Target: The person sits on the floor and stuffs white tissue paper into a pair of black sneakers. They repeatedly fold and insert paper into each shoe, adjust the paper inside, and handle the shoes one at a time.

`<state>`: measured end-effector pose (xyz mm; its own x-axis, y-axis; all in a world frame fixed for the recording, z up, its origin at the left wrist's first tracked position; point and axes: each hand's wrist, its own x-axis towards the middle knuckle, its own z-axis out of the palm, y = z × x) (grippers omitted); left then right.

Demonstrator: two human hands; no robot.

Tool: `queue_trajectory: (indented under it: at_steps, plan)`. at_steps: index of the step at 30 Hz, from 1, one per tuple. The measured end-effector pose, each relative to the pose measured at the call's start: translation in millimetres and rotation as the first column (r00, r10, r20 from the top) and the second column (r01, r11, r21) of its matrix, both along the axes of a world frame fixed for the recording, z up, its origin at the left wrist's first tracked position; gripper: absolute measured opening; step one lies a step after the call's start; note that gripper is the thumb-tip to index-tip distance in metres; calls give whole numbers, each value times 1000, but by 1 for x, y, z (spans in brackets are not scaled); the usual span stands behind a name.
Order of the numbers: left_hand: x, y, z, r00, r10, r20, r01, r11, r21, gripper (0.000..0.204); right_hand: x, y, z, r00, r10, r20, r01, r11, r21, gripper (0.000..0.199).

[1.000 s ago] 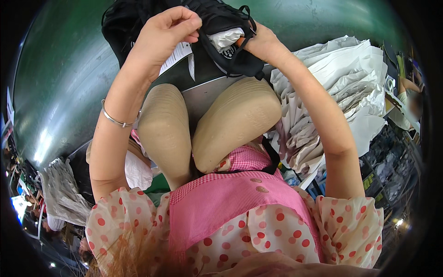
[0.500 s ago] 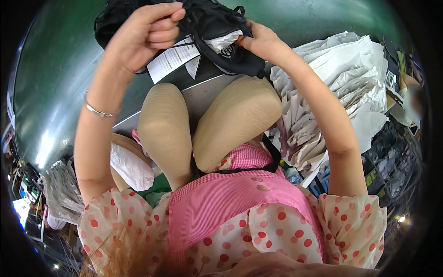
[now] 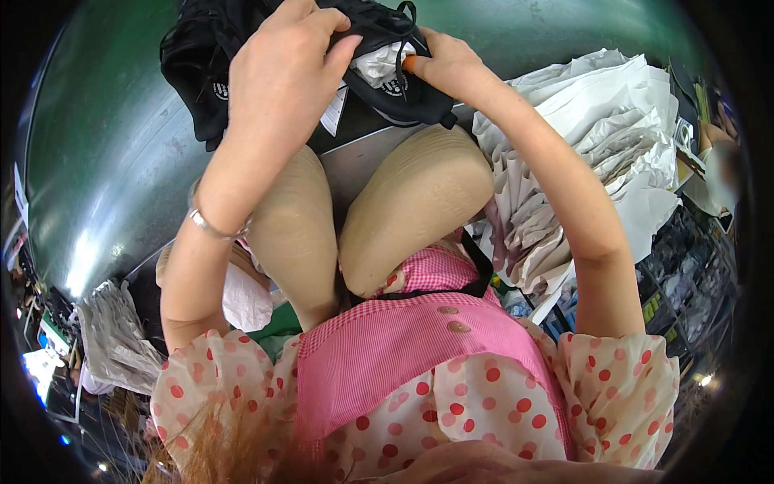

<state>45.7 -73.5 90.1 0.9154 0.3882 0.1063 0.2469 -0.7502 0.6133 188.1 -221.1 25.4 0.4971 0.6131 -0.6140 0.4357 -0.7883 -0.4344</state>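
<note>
A pair of black lace-up shoes lies at the work table's near edge, just beyond my knees. My right hand (image 3: pixel 451 66) grips the collar of the right shoe (image 3: pixel 403 106), thumb inside the opening, with something orange at the thumb tip. Crumpled white paper (image 3: pixel 377 64) fills that opening, and a loose black lace hangs over it. My left hand (image 3: pixel 284 71) is bent over the upper beside it, thumb and forefinger closed on its black fabric; the other fingertips are hidden. The left shoe (image 3: pixel 196 89) lies partly behind this hand. Below it a white paper tag (image 3: pixel 334 111) shows partly.
The green table top (image 3: pixel 97 153) stretches to the left and far side. A tall stack of crumpled white paper sheets (image 3: pixel 588 145) stands to the right of my knees. Grey-white sheets (image 3: pixel 117 339) hang at the lower left. Crates with bagged items (image 3: pixel 685 282) are at the right.
My left hand has come down and right from a raised pinch onto the shoe, covering most of the tag. The left shoe shows more. My right hand keeps its grip, shifted slightly left.
</note>
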Motion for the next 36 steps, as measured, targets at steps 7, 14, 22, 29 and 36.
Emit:
queue_trajectory:
  at_steps: [7,14,22,29,36]
  plan:
    - [11,21,-23,963,-21,-268,-120,857,-501,15,-7,6,3,999,-4,49,4,1000,9,43]
    - [3,51,-20,970,54,-238,-236,458,-857,22,2,3,-1,1000,18,-6,-19,996,-88,43]
    - [1,-28,-1,963,-21,-269,161,844,512,17,-26,18,22,979,76,189,-47,987,-154,33]
    - [31,-2,-14,922,-164,-351,349,747,566,18,-30,25,21,985,51,163,-27,989,-145,33]
    - [19,40,-33,987,-49,-155,-55,796,-602,31,-21,18,-3,993,-92,76,99,990,-101,40]
